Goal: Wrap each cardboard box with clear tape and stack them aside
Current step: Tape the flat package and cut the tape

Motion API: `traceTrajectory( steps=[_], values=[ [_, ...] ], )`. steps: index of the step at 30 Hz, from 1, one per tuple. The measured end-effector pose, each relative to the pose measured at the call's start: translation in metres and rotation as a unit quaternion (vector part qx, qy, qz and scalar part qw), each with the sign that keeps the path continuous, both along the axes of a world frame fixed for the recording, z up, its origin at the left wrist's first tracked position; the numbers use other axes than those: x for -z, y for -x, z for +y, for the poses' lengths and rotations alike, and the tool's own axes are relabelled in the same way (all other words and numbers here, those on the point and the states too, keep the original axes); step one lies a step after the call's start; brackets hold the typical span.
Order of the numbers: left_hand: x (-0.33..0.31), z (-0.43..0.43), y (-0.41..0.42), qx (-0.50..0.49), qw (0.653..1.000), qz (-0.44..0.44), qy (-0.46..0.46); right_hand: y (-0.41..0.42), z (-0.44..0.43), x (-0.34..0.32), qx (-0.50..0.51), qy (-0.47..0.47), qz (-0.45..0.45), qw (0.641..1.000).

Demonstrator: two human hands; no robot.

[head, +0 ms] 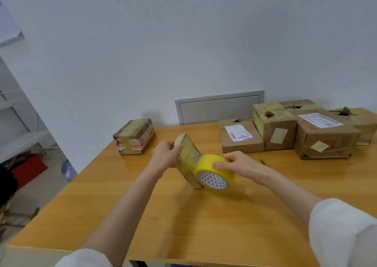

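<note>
A small flat cardboard box (188,158), covered in yellowish tape, stands tilted on one edge on the wooden table (183,226). My left hand (166,153) grips its upper end. My right hand (238,165) holds a yellow tape roll (213,174) pressed against the box's right side. A taped box with red stripes (134,136) sits alone at the far left of the table.
Several untaped or partly taped cardboard boxes (306,128) are grouped at the far right of the table, some with shipping labels. A thin metal tool (264,162) lies behind my right wrist. A grey wall panel (219,107) is behind the table. Shelving stands at left.
</note>
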State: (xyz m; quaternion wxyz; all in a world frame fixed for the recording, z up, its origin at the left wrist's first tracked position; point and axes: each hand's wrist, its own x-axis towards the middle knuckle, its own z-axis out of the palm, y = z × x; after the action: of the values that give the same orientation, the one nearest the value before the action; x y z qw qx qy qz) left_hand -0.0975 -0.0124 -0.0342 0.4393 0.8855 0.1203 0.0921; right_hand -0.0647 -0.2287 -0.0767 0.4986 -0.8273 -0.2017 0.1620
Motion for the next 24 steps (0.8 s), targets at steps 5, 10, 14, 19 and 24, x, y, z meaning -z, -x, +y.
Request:
traceTrajectory(
  steps=[5, 10, 14, 19, 24],
  values=[
    [0.016, 0.007, 0.007, -0.027, 0.979, -0.009, 0.202, -0.004, -0.016, -0.027, -0.018, -0.048, -0.040, 0.998],
    [0.020, 0.002, 0.009, -0.010, 0.962, -0.037, 0.270, -0.008, -0.028, -0.042, -0.024, -0.053, -0.074, 0.996],
    [0.022, 0.012, 0.015, 0.003, 0.966, -0.069, 0.250, -0.019, -0.049, -0.038, 0.008, 0.092, -0.147, 0.985],
    [0.029, 0.014, 0.019, 0.021, 0.951, -0.067, 0.303, -0.012, -0.054, -0.027, 0.017, 0.130, -0.119, 0.984],
    [0.027, 0.018, 0.020, 0.023, 0.944, -0.077, 0.321, -0.017, -0.048, -0.029, 0.047, 0.176, -0.154, 0.971]
  ],
)
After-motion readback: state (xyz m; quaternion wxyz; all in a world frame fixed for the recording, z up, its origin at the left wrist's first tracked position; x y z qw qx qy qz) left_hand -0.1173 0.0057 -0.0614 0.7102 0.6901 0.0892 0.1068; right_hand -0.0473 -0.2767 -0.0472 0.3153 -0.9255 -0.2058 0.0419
